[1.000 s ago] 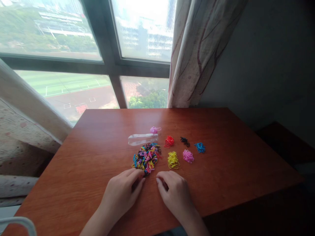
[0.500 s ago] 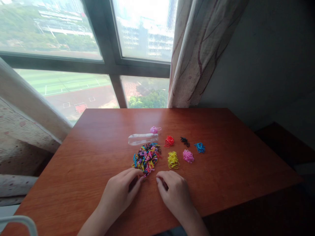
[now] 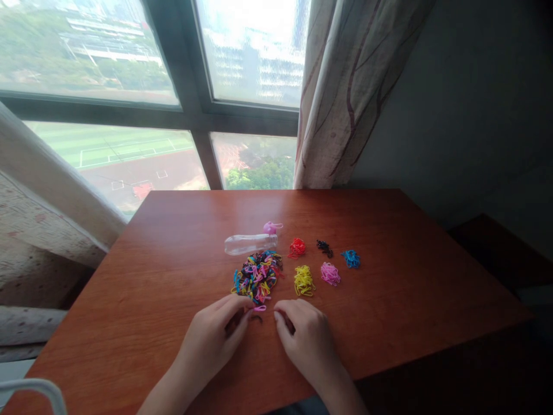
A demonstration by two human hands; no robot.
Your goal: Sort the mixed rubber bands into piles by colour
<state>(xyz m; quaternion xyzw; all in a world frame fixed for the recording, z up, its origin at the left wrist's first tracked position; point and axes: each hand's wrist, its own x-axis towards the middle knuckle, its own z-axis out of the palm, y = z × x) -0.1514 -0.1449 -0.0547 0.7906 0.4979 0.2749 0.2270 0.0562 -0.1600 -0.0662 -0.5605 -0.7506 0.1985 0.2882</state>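
hands [image 3: 213, 328] flank a pink band [image 3: 260, 308] pinched by the left one.

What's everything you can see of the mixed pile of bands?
The mixed pile is a loose heap of rubbery-looking loops in black, pink, yellow, blue and red. It lies on the table, left of the yellow heap and in front of the clear bottle. The left hand is at its near edge; contact is unclear.

No legible text, label, brand, number or sign is found on any item in view.
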